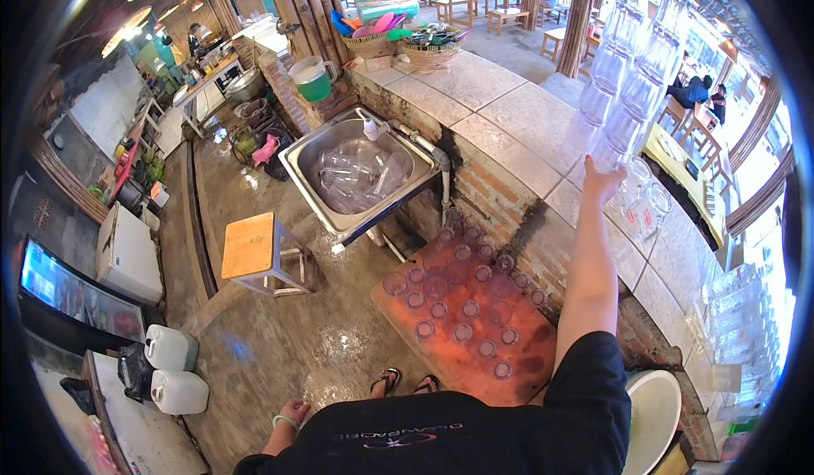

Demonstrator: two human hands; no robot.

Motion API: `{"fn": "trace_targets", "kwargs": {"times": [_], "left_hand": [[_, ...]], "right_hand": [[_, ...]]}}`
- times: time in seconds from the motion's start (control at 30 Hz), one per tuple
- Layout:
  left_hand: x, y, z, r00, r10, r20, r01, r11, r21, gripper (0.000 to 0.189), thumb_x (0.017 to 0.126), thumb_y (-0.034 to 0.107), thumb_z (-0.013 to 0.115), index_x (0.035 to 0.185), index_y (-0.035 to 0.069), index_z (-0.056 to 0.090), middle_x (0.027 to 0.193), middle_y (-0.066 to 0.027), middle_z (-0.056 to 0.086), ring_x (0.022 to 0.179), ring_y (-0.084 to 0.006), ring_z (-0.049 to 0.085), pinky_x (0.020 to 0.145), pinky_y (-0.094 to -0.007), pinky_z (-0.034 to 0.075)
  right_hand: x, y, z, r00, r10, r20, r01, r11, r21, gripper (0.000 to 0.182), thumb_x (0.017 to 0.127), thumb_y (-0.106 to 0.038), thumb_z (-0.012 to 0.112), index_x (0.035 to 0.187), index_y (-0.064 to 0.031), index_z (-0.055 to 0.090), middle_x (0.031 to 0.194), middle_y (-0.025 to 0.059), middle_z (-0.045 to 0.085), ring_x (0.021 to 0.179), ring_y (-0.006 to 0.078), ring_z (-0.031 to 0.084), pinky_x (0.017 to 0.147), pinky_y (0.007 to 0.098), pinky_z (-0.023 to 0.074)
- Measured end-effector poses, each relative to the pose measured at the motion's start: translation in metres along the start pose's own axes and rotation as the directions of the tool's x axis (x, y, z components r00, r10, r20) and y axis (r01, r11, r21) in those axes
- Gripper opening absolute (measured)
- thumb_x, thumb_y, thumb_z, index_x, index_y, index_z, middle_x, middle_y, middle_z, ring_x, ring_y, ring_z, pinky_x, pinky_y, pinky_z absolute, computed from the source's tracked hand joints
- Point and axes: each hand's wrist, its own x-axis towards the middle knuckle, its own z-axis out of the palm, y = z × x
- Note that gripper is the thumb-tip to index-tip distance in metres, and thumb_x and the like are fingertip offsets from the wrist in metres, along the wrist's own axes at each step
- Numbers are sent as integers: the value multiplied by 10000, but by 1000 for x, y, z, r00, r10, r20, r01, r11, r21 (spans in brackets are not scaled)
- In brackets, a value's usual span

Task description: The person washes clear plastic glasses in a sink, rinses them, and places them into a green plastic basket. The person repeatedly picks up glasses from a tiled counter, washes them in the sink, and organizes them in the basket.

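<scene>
My right hand reaches out over the tiled counter, its thumb and fingers around the bottom of a tall stack of clear glasses. A second stack leans close beside it. Right next to the hand, a few clear glass mugs sit on the tiles. My left hand hangs low by my side, a pale green band at its wrist. Its fingers are curled and nothing shows in them. Below the counter, many glasses stand on an orange board.
A steel sink full of clear glasses stands ahead. Left of it is a wooden-topped stool on the wet floor. Baskets of utensils and a jug of green liquid are farther off. More glassware lines the right.
</scene>
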Motion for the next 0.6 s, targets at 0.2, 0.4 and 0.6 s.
{"fn": "trace_targets", "kwargs": {"times": [0.2,0.4,0.6], "left_hand": [[-9,12,-2,1000,24,11,-24,1000,-19,479,799,333,653,1121,-9,563,1024,-163,636,975,-247,606,847,-332,464],[-19,69,-10,996,47,71,-54,992,110,510,806,340,645,1169,2,526,1040,-174,628,1000,-260,597,857,-346,459],[4,140,-9,972,232,-33,-227,967,113,565,806,303,652,1249,28,435,1028,-181,626,973,-262,606,835,-340,467]], "right_hand": [[-6,9,1,998,-57,-42,57,998,12,887,606,-247,797,1280,47,303,1224,242,459,1165,352,449,974,386,373],[-10,26,-26,994,-84,68,69,978,196,890,630,-221,788,1297,65,274,1297,230,408,1194,319,439,985,368,363],[-66,-19,-104,984,-56,169,16,974,227,970,609,-270,807,1318,80,245,1289,242,418,1192,313,443,996,360,346]]}}
